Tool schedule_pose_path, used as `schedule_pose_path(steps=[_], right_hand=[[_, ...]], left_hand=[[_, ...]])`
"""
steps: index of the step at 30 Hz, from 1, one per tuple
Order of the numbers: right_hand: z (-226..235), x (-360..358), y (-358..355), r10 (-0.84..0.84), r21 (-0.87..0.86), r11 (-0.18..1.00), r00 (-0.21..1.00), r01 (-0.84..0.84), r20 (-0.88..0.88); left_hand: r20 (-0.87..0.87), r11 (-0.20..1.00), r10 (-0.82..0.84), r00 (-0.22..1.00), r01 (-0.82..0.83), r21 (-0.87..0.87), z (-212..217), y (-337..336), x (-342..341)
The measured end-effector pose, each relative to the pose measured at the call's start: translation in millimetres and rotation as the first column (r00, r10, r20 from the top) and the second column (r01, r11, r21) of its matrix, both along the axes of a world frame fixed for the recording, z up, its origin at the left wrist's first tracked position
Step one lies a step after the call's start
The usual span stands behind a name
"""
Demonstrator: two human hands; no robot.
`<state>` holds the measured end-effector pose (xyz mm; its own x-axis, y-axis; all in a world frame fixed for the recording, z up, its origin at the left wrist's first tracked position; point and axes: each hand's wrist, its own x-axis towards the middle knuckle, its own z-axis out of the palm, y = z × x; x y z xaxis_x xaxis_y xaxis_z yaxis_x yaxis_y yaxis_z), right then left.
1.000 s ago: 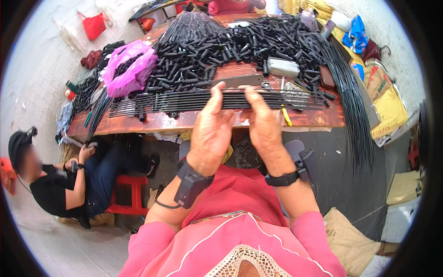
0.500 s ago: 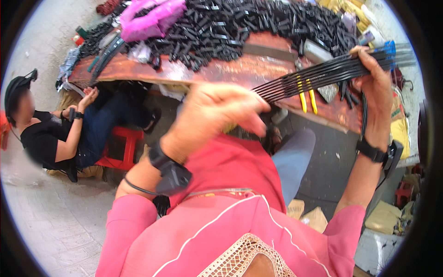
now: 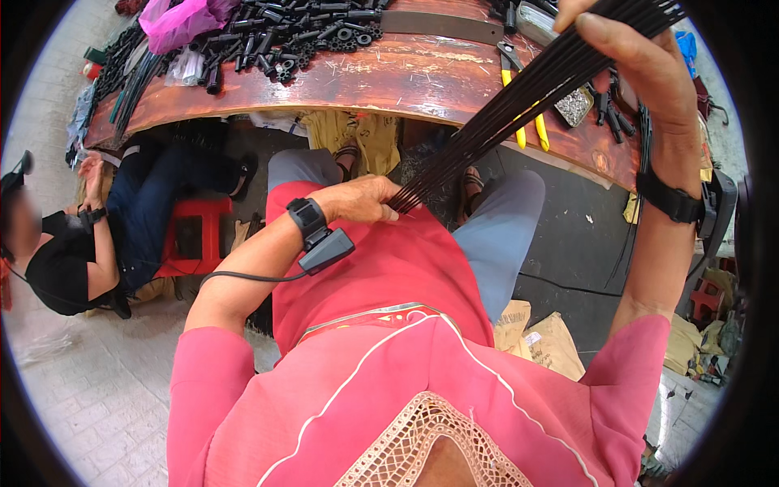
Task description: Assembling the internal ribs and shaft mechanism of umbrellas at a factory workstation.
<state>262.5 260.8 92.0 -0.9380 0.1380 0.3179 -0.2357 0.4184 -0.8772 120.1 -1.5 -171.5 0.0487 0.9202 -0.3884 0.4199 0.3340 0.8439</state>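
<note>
A bundle of long, thin black rods [image 3: 487, 134] slants from above my lap up to the far right, across the table's front edge. My left hand [image 3: 361, 199] is closed around its lower end, and the rod tips there are mostly hidden by the fingers. Higher up, my right hand [image 3: 649, 77] grips the bundle near its upper end, thumb on the near side. The upper rod ends fan slightly past that hand. Pliers with yellow handles [image 3: 541, 130] lie on the table, partly behind the rods.
The reddish wooden table [image 3: 341, 89] curves in front of me. On it are black tubular parts [image 3: 276, 40], a pink plastic bag [image 3: 182, 23], a flat metal bar [image 3: 442, 26] and a small tray of bits [image 3: 573, 105]. A person [image 3: 69, 268] sits at left by a red stool [image 3: 195, 227].
My left hand, blurred and loose-fingered beside the rods before, is now closed on their lower end. That end has come down toward my lap, while my right hand has risen, tilting the bundle more steeply.
</note>
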Motion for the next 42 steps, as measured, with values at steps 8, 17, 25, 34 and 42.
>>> schedule_pose_path(steps=[8,17,25,34,42], right_hand=[[-59,-13,-11,0.174,-0.073,0.985,0.928,-0.159,0.329],[-96,-36,-40,0.251,-0.033,0.967,0.933,-0.251,0.257],[-95,-44,-59,0.290,-0.195,0.956,0.813,-0.220,0.505],[-123,-58,-70,0.418,-0.302,0.905,0.757,-0.300,0.501],[-121,-73,-69,0.504,-0.258,0.863,0.705,-0.434,0.500]], left_hand=[[0.013,0.999,-0.015,1.000,0.016,-0.034,-86,-7,27],[-0.121,0.996,-0.049,0.991,0.040,-0.074,-128,-39,58],[-0.212,0.956,-0.294,0.932,0.287,-0.063,-120,-40,74],[-0.165,0.928,0.337,0.927,-0.297,0.226,61,-42,-36],[0.492,0.592,0.383,0.782,-0.617,0.518,225,41,-44]])
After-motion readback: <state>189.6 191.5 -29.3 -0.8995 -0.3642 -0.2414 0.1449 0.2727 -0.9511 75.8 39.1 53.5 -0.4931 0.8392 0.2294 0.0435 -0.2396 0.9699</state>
